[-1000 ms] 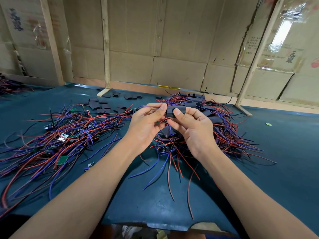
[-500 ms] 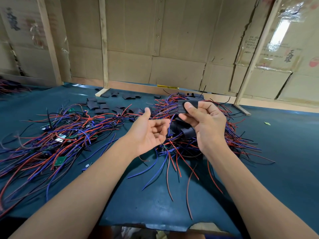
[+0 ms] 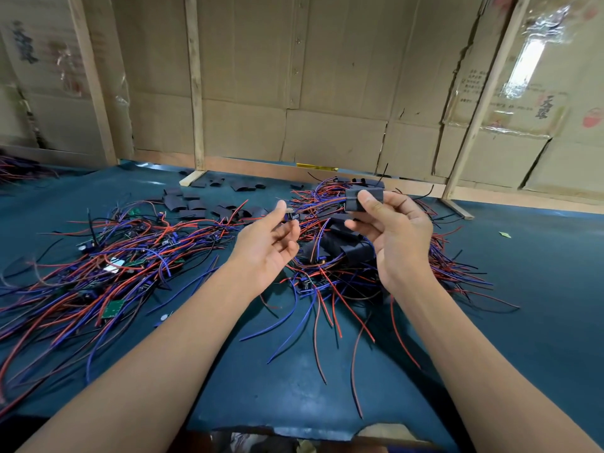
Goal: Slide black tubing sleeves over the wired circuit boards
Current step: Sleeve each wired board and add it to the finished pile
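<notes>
My right hand is raised over the right wire pile and pinches a black tubing sleeve between thumb and fingers. Red and blue wires run out of the sleeve's left end toward my left hand. That hand pinches a small dark wired part between thumb and forefinger; what the part is stays unclear. The board inside the sleeve is hidden. Bare wired circuit boards lie in the left pile. Loose black sleeves are scattered behind it.
A heap of sleeved boards with trailing wires lies under my right hand. The blue table cover reaches to a cardboard wall with wooden posts. More wires lie at the far left. The near table edge is torn.
My hands were together on the sleeve, then separated. The right hand carried the sleeve up and to the right. The left hand drew back left and now pinches a small part.
</notes>
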A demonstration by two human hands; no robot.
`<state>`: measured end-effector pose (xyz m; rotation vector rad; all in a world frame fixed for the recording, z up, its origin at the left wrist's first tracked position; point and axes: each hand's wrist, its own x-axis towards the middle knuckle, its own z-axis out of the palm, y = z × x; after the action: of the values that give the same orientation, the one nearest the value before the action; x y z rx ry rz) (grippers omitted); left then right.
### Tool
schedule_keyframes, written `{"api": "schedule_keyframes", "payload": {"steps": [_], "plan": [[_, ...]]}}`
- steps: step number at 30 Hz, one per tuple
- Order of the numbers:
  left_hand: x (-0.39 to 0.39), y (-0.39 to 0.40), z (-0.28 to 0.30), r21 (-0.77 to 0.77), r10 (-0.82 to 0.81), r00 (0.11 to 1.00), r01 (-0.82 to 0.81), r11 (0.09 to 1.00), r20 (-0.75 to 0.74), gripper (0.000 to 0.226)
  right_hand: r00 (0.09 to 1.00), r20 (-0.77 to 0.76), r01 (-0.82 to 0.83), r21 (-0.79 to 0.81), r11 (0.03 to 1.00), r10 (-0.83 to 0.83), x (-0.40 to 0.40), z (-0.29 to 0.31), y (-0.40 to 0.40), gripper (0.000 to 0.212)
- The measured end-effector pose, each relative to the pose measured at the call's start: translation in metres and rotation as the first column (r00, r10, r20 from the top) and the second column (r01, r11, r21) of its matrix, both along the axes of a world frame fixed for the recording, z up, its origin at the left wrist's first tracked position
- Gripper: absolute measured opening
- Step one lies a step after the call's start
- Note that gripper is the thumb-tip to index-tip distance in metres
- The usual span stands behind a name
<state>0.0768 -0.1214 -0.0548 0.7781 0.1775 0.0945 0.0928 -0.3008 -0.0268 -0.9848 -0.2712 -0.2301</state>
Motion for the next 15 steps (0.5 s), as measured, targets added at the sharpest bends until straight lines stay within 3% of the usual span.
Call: {"api": "schedule_keyframes", "payload": {"steps": [11, 15], "plan": [[-0.0069, -0.001, 0.0078, 0.013, -0.005, 0.976, 0.003, 1.0, 0.218, 0.011, 0.992, -0.008, -0.126, 0.079, 0.989, 0.127, -0.0027, 0.0017, 0.006, 0.068], [-0.009, -0.0043, 0.0089, 0.055, -0.02, 0.964, 0.005, 0.998, 0.265, 0.015, 0.981, -0.026, -0.193, 0.03, 0.981, 0.193, -0.0062, 0.0017, 0.0091, 0.076]]}}
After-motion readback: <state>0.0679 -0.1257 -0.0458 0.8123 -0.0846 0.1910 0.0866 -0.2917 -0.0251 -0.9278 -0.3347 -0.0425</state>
